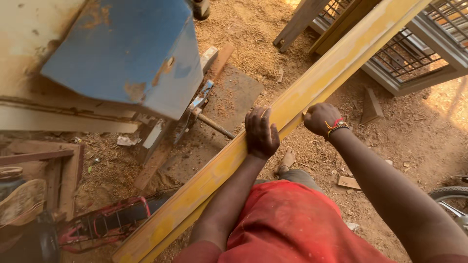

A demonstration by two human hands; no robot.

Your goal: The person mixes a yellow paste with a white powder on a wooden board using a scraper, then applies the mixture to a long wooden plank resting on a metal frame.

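A long yellow-painted wooden plank (pixel 321 78) runs diagonally from the lower left to the upper right of the head view. My left hand (pixel 261 132) lies flat over its near edge, fingers curled around the plank. A little further along, my right hand (pixel 321 118), with a beaded bracelet on the wrist, grips the same edge in a closed fist. My red shirt fills the bottom of the view, and one bare foot (pixel 286 160) shows below the plank.
A blue metal machine housing (pixel 131 53) stands at upper left with a threaded rod (pixel 217 126) sticking out beneath it. Metal-framed grilles (pixel 414 53) lie upper right. Sawdust covers the ground. A red frame (pixel 107 221) lies lower left, a wheel (pixel 451 197) at right.
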